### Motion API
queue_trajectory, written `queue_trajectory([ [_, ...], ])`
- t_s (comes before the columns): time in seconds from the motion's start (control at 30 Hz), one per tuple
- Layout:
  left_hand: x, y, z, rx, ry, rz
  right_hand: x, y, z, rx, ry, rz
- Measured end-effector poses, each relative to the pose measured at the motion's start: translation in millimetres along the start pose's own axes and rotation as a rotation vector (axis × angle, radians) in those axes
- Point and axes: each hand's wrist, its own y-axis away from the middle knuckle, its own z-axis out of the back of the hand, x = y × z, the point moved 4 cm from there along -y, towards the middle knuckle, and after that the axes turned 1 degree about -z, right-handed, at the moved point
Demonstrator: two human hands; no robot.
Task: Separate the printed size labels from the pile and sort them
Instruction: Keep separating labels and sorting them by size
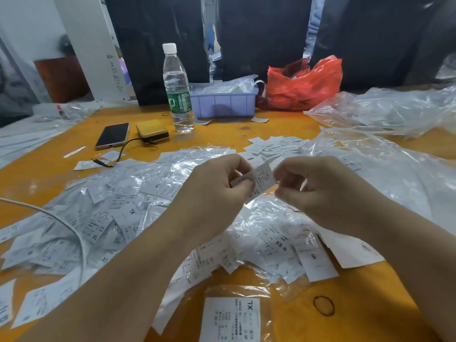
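A big pile of white printed size labels (116, 213), mixed with clear plastic wrap, covers the orange table (37, 174). Sizes XL, XS and S show on some. Above the pile my left hand (217, 193) and my right hand (318, 186) both pinch one white label (261, 178), one at each end. A bagged stack marked XL (232, 319) lies at the near edge. One label marked S (315, 260) lies to the right of the pile.
A water bottle (176, 87), a phone (113, 135) and a yellow power bank (152, 130) with a cable stand at the back. Behind them are a purple bin (223, 102) and a red bag (303, 82). Clear bags (385, 112) lie right. A rubber band (323, 306) lies near.
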Motion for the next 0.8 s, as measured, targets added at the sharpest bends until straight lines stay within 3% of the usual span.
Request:
queue_trajectory([
  [0.13,-2.5,2.7,-4.9,0.026,-0.012,-0.026,1.1,4.5,20.9,-0.116,0.208,-0.047],
  [0.33,-5.9,7.2,-20.2,0.106,-0.017,-0.043,-9.6,12.8,28.0,0.071,0.543,-0.402],
  [0.47,-8.4,8.7,-26.6,0.137,-0.028,-0.068,-12.3,13.6,40.0,-0.068,0.58,-0.438],
  [0.63,-9.6,9.4,-29.0,0.151,-0.023,-0.075,-20.8,16.4,22.8,0.176,0.667,-0.552],
  [0.8,-12.1,10.2,-28.6,0.163,-0.015,-0.076,-10.3,15.1,18.9,0.272,0.786,-0.598],
])
